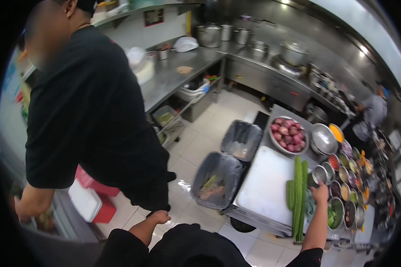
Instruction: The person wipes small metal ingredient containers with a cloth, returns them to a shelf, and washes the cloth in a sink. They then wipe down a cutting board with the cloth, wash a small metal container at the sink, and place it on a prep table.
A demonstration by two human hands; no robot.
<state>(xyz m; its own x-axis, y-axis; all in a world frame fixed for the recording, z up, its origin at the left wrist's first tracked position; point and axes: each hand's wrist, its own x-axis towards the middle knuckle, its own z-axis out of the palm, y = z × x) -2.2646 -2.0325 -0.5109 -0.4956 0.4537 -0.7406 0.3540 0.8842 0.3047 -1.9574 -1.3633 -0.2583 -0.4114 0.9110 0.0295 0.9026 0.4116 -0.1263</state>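
My right hand reaches over the prep table, fingers at the near rim of a small steel bowl, gripping it. Just left of that forearm lie long green ridged gourds, with a shorter green piece beside them. A bowl of green peppers or leaves is to the right of my wrist. My left hand hangs low over the floor, fingers curled, with nothing visible in it. A white cutting board lies on the table left of the gourds.
Red onions fill a large bowl at the table's far end. Two lined bins stand at its left. A person in black leans at a counter on my left, near a red and white cooler. Another person works far right.
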